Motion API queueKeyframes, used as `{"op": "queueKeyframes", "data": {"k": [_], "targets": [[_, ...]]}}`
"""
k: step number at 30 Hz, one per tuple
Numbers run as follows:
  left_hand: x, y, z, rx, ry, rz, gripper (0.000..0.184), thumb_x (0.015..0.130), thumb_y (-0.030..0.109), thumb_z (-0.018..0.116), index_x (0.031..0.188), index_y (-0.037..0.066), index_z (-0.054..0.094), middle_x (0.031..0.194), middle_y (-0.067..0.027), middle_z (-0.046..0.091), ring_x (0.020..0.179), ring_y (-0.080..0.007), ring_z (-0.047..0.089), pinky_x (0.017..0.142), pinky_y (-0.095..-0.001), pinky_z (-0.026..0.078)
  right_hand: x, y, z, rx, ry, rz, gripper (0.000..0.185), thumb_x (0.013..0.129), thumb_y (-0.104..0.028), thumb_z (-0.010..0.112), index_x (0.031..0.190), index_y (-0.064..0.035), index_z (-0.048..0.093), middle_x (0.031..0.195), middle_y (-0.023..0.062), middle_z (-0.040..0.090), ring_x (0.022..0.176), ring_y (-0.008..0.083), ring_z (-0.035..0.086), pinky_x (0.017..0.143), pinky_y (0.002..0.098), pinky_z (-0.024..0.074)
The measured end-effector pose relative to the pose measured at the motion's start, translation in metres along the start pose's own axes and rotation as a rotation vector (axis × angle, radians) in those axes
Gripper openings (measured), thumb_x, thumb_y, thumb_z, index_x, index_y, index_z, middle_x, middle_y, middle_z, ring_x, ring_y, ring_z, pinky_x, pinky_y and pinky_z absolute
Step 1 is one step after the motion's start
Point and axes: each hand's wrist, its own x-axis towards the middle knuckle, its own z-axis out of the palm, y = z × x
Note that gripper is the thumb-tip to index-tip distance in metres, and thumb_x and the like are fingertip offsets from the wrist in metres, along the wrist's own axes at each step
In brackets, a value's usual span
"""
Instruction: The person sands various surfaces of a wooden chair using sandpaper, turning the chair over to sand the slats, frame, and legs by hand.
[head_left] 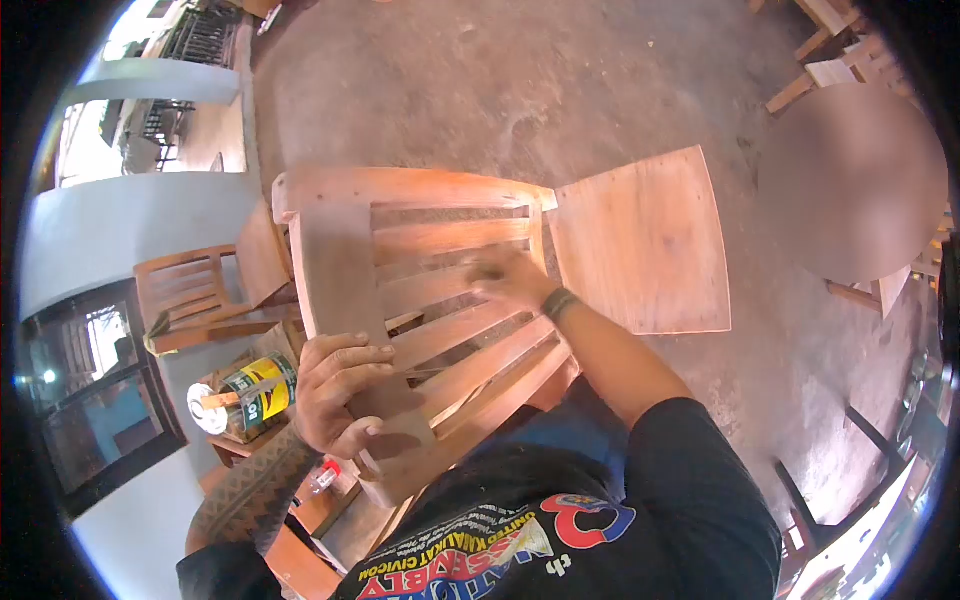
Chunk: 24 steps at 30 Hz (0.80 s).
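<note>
A bare wooden chair lies tilted across my front, its slatted backrest (455, 277) towards me and its flat seat (645, 245) to the right. My left hand (345, 390), below a tattooed forearm, is wrapped over the wide top rail (345, 260) of the backrest, thumb on the near side. Over the middle slats is my right hand (510, 280), with a dark band at its wrist. Motion smears its fingers, so whether anything is under or in them cannot be made out.
At left, a tin with a yellow and green label (262, 390) stands near another wooden chair (205, 290) by the wall. A red-capped bottle (325, 475) is below my left forearm. More wooden furniture (830, 70) stands at upper right. A blurred round patch hides part of the right side.
</note>
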Motion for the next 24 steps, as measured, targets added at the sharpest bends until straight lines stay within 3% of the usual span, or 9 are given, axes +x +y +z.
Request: {"op": "queueKeyframes", "data": {"k": [2, 6, 10, 12, 14, 17, 20, 23, 24], "targets": [[0.0, 0.002, -0.001, 0.0, 0.001, -0.015, 0.055, 0.093, 0.052, 0.07, 0.118, 0.003, 0.075, 0.122, -0.0168, 0.078, 0.113, -0.0409, 0.068, 0.1, -0.0517, 0.051, -0.001, 0.032, -0.001, -0.062, -0.099, 0.138, 0.06, 0.091, -0.043, 0.08, 0.14, -0.0102, 0.069, 0.133, 0.0178, 0.07, 0.124, 0.0363, 0.066, 0.109, 0.0489, 0.0497], [-0.001, 0.002, 0.003, -0.036, 0.041, -0.024, 0.055, 0.092, 0.053, 0.071, 0.116, 0.004, 0.076, 0.121, -0.0161, 0.078, 0.113, -0.0402, 0.068, 0.1, -0.0509, 0.051, 0.009, -0.014, 0.033, -0.101, 0.093, -0.08, 0.064, 0.086, -0.042, 0.084, 0.138, -0.008, 0.069, 0.125, 0.0189, 0.069, 0.118, 0.038, 0.065, 0.104, 0.0476, 0.0512], [-0.003, -0.002, 0.004, -0.033, 0.051, -0.009, 0.055, 0.091, 0.053, 0.072, 0.115, 0.005, 0.077, 0.12, -0.0149, 0.079, 0.112, -0.0391, 0.068, 0.101, -0.0504, 0.051, 0.002, -0.087, 0.022, 0.152, 0.058, -0.246, 0.075, 0.089, -0.038, 0.083, 0.155, -0.0119, 0.059, 0.149, 0.0196, 0.064, 0.136, 0.0387, 0.06, 0.119, 0.0482, 0.0451], [-0.003, -0.002, 0.002, -0.014, 0.042, -0.012, 0.054, 0.09, 0.053, 0.073, 0.115, 0.005, 0.078, 0.12, -0.0144, 0.079, 0.112, -0.0388, 0.068, 0.1, -0.0504, 0.051, -0.011, -0.046, 0.012, 0.125, 0.054, 0.073, 0.068, 0.096, -0.039, 0.077, 0.155, -0.0086, 0.059, 0.142, 0.0201, 0.064, 0.131, 0.0361, 0.061, 0.117, 0.0482, 0.0453], [-0.003, 0.0, 0.003, -0.004, 0.046, -0.006, 0.054, 0.093, 0.052, 0.068, 0.112, 0.002, 0.076, 0.115, -0.0171, 0.079, 0.108, -0.0392, 0.068, 0.1, -0.0518, 0.051, -0.034, 0.015, 0.008, -0.03, 0.235, 0.056, 0.059, 0.104, -0.035, 0.068, 0.156, -0.0107, 0.057, 0.147, 0.0207, 0.063, 0.138, 0.0371, 0.059, 0.118, 0.0479, 0.0452], [0.0, -0.001, 0.001, -0.01, 0.055, 0.003, 0.054, 0.094, 0.051, 0.067, 0.112, 0.001, 0.075, 0.113, -0.0186, 0.08, 0.106, -0.0393, 0.068, 0.1, -0.0523, 0.051, -0.041, 0.003, 0.04, 0.043, 0.409, 0.191, 0.05, 0.109, -0.03, 0.057, 0.155, -0.0097, 0.058, 0.148, 0.0233, 0.063, 0.141, 0.0407, 0.058, 0.118, 0.0484, 0.0459], [-0.002, -0.001, 0.003, -0.047, 0.071, -0.002, 0.051, 0.09, 0.049, 0.072, 0.114, 0.004, 0.077, 0.119, -0.0148, 0.079, 0.112, -0.0382, 0.068, 0.101, -0.0507, 0.05, -0.033, -0.087, 0.087, -0.021, 0.496, 0.212, 0.046, 0.11, -0.021, 0.052, 0.153, -0.0054, 0.058, 0.143, 0.0258, 0.065, 0.137, 0.0456, 0.06, 0.118, 0.0493, 0.0457], [-0.002, -0.002, 0.003, -0.072, 0.057, 0.01, 0.052, 0.089, 0.05, 0.074, 0.117, 0.006, 0.078, 0.123, -0.0136, 0.078, 0.115, -0.0375, 0.068, 0.102, -0.0499, 0.049, -0.028, -0.183, 0.095, 0.017, 0.183, -0.002, 0.044, 0.105, -0.017, 0.058, 0.147, -0.0033, 0.058, 0.146, 0.0302, 0.06, 0.138, 0.0485, 0.055, 0.12, 0.0522, 0.0435], [-0.001, -0.002, 0.002, -0.076, 0.048, 0.019, 0.052, 0.09, 0.05, 0.074, 0.117, 0.006, 0.077, 0.123, -0.0139, 0.077, 0.115, -0.0374, 0.068, 0.102, -0.0498, 0.049, -0.027, -0.221, 0.088, -0.017, -0.015, -0.021, 0.044, 0.102, -0.015, 0.06, 0.144, -0.0034, 0.058, 0.154, 0.0303, 0.054, 0.148, 0.0483, 0.046, 0.123, 0.0533, 0.0403]]}}
